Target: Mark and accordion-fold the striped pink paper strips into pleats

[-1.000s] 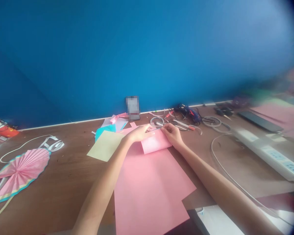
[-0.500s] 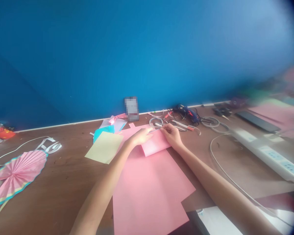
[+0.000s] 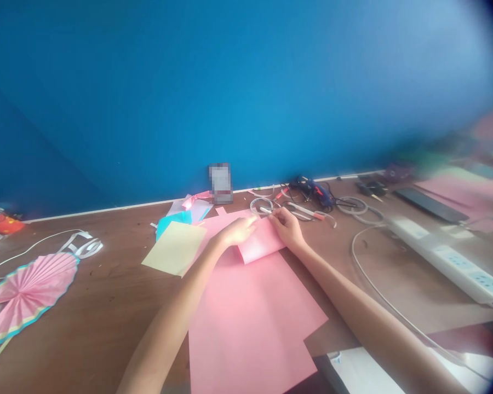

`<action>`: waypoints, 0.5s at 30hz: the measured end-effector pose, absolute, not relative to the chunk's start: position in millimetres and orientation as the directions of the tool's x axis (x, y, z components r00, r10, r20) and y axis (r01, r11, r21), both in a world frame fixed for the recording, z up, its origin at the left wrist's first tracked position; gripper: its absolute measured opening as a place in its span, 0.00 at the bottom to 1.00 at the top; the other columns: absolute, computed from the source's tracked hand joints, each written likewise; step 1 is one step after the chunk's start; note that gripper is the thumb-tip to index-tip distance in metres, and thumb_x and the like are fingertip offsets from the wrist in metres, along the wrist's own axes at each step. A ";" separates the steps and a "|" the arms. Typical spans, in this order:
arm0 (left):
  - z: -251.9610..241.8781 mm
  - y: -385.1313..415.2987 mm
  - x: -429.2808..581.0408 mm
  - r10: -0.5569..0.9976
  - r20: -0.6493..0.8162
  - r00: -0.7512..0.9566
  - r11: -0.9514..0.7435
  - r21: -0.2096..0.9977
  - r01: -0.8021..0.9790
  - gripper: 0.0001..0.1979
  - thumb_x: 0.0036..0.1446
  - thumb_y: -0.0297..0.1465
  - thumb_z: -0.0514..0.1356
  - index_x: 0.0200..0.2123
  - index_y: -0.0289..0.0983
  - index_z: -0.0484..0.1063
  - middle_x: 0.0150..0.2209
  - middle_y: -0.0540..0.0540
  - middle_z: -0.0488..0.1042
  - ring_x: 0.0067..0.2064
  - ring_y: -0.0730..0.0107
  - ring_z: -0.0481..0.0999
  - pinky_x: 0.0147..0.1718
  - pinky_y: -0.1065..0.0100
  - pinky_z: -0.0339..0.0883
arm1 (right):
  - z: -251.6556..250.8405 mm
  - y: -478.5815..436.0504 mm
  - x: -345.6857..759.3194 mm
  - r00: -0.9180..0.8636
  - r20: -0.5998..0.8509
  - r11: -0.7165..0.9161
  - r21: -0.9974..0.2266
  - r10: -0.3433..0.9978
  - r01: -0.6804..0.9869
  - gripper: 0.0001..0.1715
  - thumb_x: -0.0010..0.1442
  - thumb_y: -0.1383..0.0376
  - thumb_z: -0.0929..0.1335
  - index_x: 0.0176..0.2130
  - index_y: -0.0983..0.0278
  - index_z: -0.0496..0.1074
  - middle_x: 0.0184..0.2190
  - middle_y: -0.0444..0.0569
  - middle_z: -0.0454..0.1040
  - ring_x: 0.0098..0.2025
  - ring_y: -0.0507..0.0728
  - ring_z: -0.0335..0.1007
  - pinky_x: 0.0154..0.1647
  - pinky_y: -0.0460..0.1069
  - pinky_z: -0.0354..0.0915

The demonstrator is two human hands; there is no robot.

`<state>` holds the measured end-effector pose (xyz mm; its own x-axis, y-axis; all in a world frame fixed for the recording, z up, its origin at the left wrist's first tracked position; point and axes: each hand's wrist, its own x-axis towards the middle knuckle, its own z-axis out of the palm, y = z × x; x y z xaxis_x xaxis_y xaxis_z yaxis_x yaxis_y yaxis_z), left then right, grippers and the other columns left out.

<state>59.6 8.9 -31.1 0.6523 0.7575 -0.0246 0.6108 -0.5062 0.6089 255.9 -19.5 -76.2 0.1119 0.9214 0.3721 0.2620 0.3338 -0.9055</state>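
Note:
A large pink paper sheet (image 3: 250,317) lies on the brown table in front of me, its far end folded back into a small flap (image 3: 261,243). My left hand (image 3: 235,231) rests on the flap's far left edge with the fingers pressed together. My right hand (image 3: 286,227) pinches the flap's far right corner. Both hands hold the folded edge down against the sheet beneath.
A pale yellow sheet (image 3: 175,248) and a cyan sheet (image 3: 171,220) lie left of my hands. A pink pleated paper fan (image 3: 22,293) sits at far left. Scissors and cables (image 3: 308,200) are behind the hands; a white power strip (image 3: 447,257) and its cord run along the right.
My left hand has slid slightly along the folded edge; the fold is pressed a little flatter. The view has shifted a little.

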 end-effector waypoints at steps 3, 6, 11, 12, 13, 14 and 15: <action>-30.1 8.1 60.3 0.748 -0.025 0.663 -0.517 0.605 0.606 0.13 0.64 0.36 0.46 0.44 0.41 0.68 0.43 0.44 0.76 0.44 0.60 0.75 0.42 0.65 0.65 | -75.2 -20.5 255.7 0.121 0.364 0.327 -0.912 0.923 0.248 0.12 0.58 0.56 0.67 0.32 0.61 0.64 0.24 0.42 0.69 0.25 0.51 0.60 0.26 0.46 0.55; -29.7 8.0 60.2 0.743 -0.025 0.669 -0.518 0.612 0.598 0.13 0.64 0.36 0.46 0.44 0.41 0.67 0.42 0.44 0.75 0.43 0.61 0.74 0.42 0.65 0.64 | -74.7 -20.7 256.0 0.120 0.333 0.302 -0.927 0.935 0.221 0.12 0.58 0.55 0.67 0.36 0.60 0.65 0.22 0.40 0.67 0.22 0.50 0.55 0.23 0.46 0.51; -30.5 8.2 59.7 0.746 -0.048 0.664 -0.505 0.609 0.611 0.15 0.65 0.38 0.44 0.42 0.40 0.67 0.39 0.45 0.75 0.38 0.63 0.73 0.38 0.66 0.63 | -75.5 -18.8 258.8 0.098 0.286 0.268 -0.950 0.953 0.162 0.15 0.56 0.53 0.69 0.36 0.62 0.71 0.28 0.45 0.74 0.27 0.53 0.64 0.27 0.47 0.55; -30.5 8.0 59.7 0.749 -0.056 0.661 -0.498 0.610 0.616 0.15 0.65 0.38 0.44 0.41 0.40 0.67 0.38 0.46 0.74 0.38 0.63 0.73 0.37 0.66 0.63 | -75.5 -18.5 259.4 0.094 0.278 0.262 -0.953 0.956 0.154 0.15 0.56 0.53 0.69 0.35 0.63 0.71 0.29 0.46 0.75 0.28 0.53 0.65 0.28 0.47 0.56; -30.4 7.7 59.8 0.752 -0.062 0.656 -0.491 0.612 0.620 0.15 0.65 0.39 0.44 0.41 0.40 0.67 0.38 0.46 0.74 0.37 0.63 0.73 0.37 0.66 0.63 | -75.5 -18.3 259.9 0.091 0.272 0.257 -0.954 0.958 0.152 0.15 0.56 0.53 0.69 0.33 0.63 0.71 0.29 0.46 0.74 0.29 0.54 0.66 0.28 0.47 0.57; -29.9 7.4 60.0 0.754 -0.067 0.653 -0.484 0.615 0.622 0.15 0.66 0.39 0.44 0.41 0.40 0.67 0.38 0.46 0.74 0.37 0.64 0.73 0.37 0.66 0.62 | -75.3 -18.1 260.3 0.092 0.269 0.253 -0.955 0.959 0.155 0.16 0.56 0.53 0.69 0.33 0.63 0.71 0.28 0.46 0.74 0.29 0.53 0.65 0.28 0.47 0.57; -29.3 7.1 60.0 0.756 -0.072 0.650 -0.478 0.617 0.625 0.16 0.66 0.39 0.43 0.42 0.40 0.67 0.38 0.46 0.74 0.37 0.64 0.73 0.37 0.66 0.62 | -75.2 -17.9 260.6 0.093 0.267 0.250 -0.955 0.959 0.160 0.16 0.56 0.52 0.69 0.32 0.63 0.70 0.27 0.45 0.73 0.28 0.53 0.64 0.28 0.46 0.56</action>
